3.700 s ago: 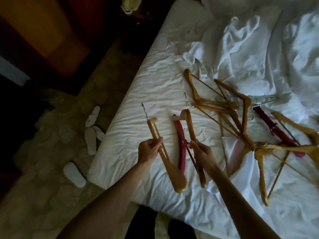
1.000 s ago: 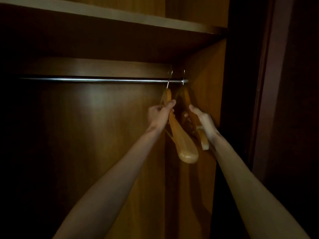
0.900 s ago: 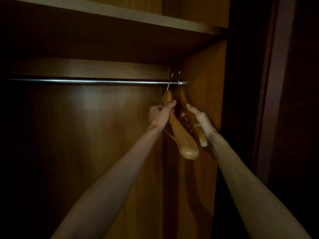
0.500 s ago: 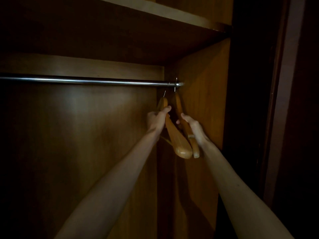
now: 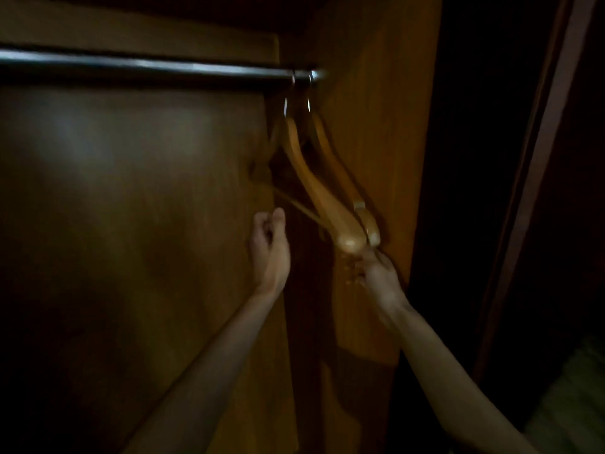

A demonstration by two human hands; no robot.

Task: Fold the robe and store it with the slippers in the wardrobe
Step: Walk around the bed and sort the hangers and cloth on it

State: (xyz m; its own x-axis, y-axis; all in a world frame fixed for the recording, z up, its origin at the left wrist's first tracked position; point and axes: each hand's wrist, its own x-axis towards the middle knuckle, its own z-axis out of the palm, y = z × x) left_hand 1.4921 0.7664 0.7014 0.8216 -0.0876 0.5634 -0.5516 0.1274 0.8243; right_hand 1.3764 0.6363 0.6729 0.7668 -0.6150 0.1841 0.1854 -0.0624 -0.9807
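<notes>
Hangers (image 5: 322, 198): two wooden ones hang by metal hooks at the right end of the rail (image 5: 147, 67), just above and between our hands. Honey-coloured, varnished, broad rounded shoulder ends; the nearer one carries a thin crossbar that runs down toward our left hand.

Handling, hangers: we judge them stiff, light and smooth. They are free to swing on the hooks, so a hold at the neck under the hook would steady them best.

Left hand (image 5: 270, 249): below and left of the hangers, fingers loosely curled, holding nothing that we can see; apart from the wood.

Right hand (image 5: 371, 270): just under the lower tips of the hangers, fingers relaxed and blurred. We cannot tell if they touch the wood; it grips nothing.

Wardrobe (image 5: 370, 93): brown wooden panels behind and to the right of both hands; dim light, back panel with a faint sheen.

Robe and slippers: not in view here, so we cannot say where they lie.

Handling, robe: by judgement only, it is soft, limp and bulky; take it by the shoulders or collar to fold it.

Handling, slippers: presumably light and flexible; pinch the pair together in one hand.

Task state: nothing of the robe or slippers is stored in the part of the wardrobe we see.
</notes>
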